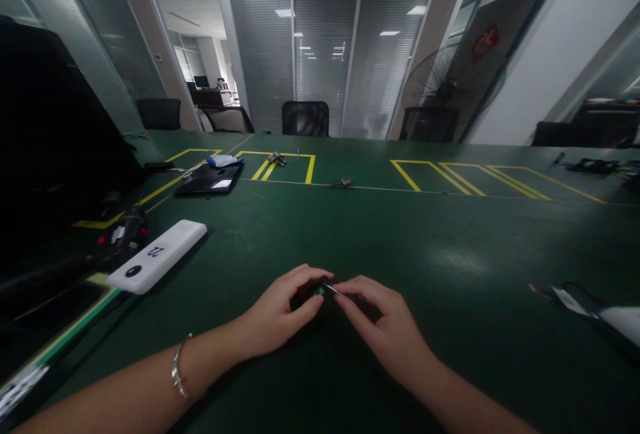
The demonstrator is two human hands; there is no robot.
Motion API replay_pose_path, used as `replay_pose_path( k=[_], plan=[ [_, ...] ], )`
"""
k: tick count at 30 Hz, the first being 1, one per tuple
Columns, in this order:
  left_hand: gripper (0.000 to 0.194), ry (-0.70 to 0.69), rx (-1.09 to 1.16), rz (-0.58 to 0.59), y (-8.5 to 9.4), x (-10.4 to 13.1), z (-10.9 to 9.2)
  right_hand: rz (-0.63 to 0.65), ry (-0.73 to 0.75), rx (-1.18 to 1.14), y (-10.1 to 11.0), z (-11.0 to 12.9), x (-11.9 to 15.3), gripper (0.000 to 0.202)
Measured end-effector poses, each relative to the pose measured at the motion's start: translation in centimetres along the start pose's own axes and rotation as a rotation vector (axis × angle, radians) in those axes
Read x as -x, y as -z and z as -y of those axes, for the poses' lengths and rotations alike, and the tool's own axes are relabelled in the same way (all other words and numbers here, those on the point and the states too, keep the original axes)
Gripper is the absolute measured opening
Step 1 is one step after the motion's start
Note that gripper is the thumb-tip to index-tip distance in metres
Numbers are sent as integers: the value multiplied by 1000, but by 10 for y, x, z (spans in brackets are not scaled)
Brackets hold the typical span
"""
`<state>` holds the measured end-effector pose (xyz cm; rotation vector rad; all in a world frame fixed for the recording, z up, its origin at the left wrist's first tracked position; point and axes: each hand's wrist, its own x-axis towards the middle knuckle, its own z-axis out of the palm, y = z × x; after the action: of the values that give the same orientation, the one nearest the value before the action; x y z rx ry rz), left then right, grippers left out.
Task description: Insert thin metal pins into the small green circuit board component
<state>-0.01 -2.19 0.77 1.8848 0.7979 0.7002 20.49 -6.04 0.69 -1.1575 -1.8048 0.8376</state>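
Observation:
Low over the green tabletop [320, 241], my left hand [283, 307] is closed around a small dark-and-green piece [320, 290], mostly hidden by the thumb and fingers. A silver bracelet [179, 367] circles the left wrist. Facing it, my right hand [387, 324] pinches a thin, shiny metal piece [330, 287] between thumb and fingertips. The far end of this metal piece meets or overlaps the green one; contact is too small to tell.
To the left lies a white power bank [160, 257] marked 22, beside black equipment [123, 241] and a large dark screen [55, 114]. Farther back are a black tablet-like slab [210, 179], small metal parts [277, 159] and a dark connector [341, 183]. Cables [575, 297] lie at right.

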Motion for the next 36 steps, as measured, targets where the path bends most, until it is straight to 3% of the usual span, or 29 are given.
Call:
replay_pose_path(
  k=[17, 30, 36],
  plan=[
    [32, -144, -144, -96, -1, -1, -2, -1, 19, 42, -1, -2, 0, 15],
    [22, -70, -84, -137, 1, -2, 1, -12, 43, 59, -1, -2, 1, 18],
    [21, -127, -105, -158, 0, -1, 2, -6, 57, 107, -2, -3, 3, 18]
  ],
)
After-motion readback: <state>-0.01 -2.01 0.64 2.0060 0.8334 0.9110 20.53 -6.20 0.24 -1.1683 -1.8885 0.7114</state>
